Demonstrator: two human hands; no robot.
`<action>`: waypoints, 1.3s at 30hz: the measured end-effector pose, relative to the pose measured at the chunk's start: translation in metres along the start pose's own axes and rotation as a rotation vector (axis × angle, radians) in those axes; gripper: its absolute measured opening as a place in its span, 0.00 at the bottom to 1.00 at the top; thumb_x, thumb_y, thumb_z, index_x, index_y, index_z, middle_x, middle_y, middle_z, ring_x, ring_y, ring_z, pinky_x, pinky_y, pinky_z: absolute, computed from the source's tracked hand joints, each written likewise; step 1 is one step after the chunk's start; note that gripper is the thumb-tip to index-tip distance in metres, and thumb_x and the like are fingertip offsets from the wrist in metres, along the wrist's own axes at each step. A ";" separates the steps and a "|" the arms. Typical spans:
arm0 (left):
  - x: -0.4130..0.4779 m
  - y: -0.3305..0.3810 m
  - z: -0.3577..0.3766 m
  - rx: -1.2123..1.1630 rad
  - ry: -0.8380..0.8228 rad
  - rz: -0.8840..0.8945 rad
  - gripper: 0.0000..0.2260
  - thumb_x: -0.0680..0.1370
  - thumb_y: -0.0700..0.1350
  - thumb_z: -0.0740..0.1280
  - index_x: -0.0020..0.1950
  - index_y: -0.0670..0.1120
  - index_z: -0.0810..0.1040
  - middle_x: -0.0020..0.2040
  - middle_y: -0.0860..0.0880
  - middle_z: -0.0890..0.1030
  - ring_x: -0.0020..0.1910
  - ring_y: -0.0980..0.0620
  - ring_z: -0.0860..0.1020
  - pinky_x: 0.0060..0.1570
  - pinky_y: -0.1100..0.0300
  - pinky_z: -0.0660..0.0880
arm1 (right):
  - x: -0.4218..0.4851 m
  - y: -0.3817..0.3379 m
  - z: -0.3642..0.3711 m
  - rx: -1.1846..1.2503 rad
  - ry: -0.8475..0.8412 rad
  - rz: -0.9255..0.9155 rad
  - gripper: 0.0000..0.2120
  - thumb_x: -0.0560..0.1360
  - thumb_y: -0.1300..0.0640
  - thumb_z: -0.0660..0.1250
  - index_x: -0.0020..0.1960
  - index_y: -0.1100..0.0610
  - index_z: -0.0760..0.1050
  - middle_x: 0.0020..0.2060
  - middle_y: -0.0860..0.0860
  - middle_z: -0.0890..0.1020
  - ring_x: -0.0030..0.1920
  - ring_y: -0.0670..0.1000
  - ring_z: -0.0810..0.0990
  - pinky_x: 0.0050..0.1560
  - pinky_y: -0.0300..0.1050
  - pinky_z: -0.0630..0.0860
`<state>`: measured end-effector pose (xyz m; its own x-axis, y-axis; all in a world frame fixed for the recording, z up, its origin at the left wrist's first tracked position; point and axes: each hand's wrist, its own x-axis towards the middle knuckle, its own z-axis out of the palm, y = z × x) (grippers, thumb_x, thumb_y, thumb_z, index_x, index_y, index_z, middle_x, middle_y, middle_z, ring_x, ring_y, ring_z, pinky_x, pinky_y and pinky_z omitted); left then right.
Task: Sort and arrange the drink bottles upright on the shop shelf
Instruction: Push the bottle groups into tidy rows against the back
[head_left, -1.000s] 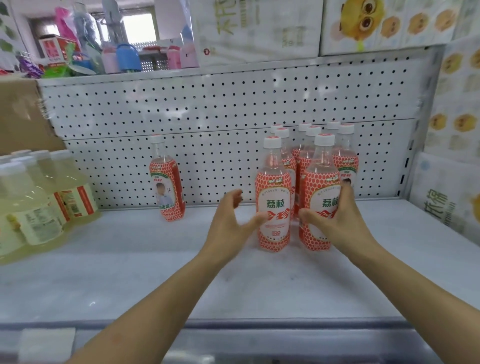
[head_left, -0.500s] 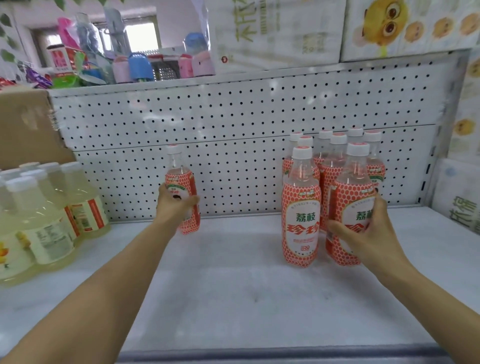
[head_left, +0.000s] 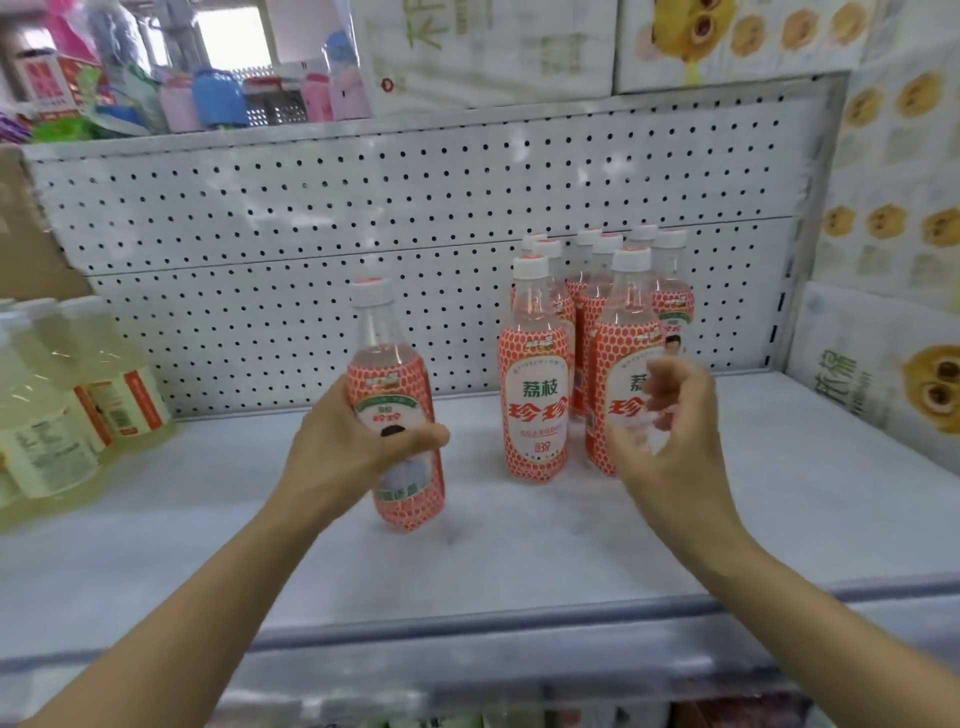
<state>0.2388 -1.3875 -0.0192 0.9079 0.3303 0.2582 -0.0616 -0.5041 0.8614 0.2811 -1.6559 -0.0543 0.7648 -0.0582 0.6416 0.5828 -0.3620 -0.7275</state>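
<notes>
- Spanning the back, a white metal pegboard panel (head_left: 415, 197) is showing even rows of small round holes.
- A flat, pale, faintly mottled shelf (head_left: 519, 571) is stretching out beneath it, ending in a smooth grey front lip.
- Soft plastic-wrapped tissue packs (head_left: 878, 379) printed with round yellow cartoon faces are leaning at the right end of the shelf.
- A group of lychee drink bottles (head_left: 535, 395) is standing upright at the back right of the shelf, packed in close rows. Each is a clear, slim cylinder with a white screw cap and a red-and-white honeycomb sleeve.
- Squat bottles of pale yellow drink (head_left: 62, 410) with white and red labels are crowding together at the left edge.
- A single lychee bottle (head_left: 387, 384) is sitting left of the group and nearer the front, well apart from it, its cap tipping slightly left. I cannot tell whether its rounded base is touching the shelf.
- The left hand (head_left: 358, 447) is wrapping round this bottle's middle, with the thumb pressing across the label.
- The right hand (head_left: 670, 431) is hovering in front of the front-right bottle (head_left: 618, 364) of the group. Its blurred fingers are curling loosely and gripping nothing, and I cannot tell whether they are brushing the label.
</notes>
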 end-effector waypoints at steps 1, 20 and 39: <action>-0.011 0.008 0.010 0.028 0.000 0.031 0.37 0.48 0.70 0.77 0.53 0.59 0.77 0.44 0.57 0.85 0.41 0.60 0.84 0.44 0.54 0.82 | -0.007 -0.010 0.002 0.026 -0.131 -0.046 0.25 0.70 0.55 0.76 0.62 0.50 0.66 0.52 0.44 0.73 0.51 0.44 0.74 0.48 0.32 0.73; -0.004 0.023 0.121 -0.042 -0.038 -0.023 0.48 0.69 0.50 0.80 0.79 0.53 0.51 0.75 0.51 0.63 0.72 0.50 0.67 0.69 0.46 0.69 | 0.012 0.035 -0.087 -0.042 -0.288 0.268 0.31 0.67 0.53 0.79 0.60 0.46 0.62 0.50 0.40 0.78 0.47 0.42 0.82 0.47 0.45 0.80; 0.024 0.017 0.167 -0.123 -0.093 -0.045 0.30 0.72 0.45 0.78 0.63 0.57 0.62 0.58 0.57 0.77 0.58 0.51 0.77 0.60 0.49 0.77 | 0.079 0.074 -0.077 -0.072 -0.116 0.247 0.40 0.70 0.53 0.78 0.74 0.52 0.57 0.65 0.48 0.71 0.67 0.51 0.71 0.65 0.49 0.71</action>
<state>0.3288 -1.5212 -0.0709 0.9450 0.2722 0.1811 -0.0647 -0.3872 0.9197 0.3634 -1.7591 -0.0388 0.9098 -0.0476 0.4122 0.3572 -0.4159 -0.8364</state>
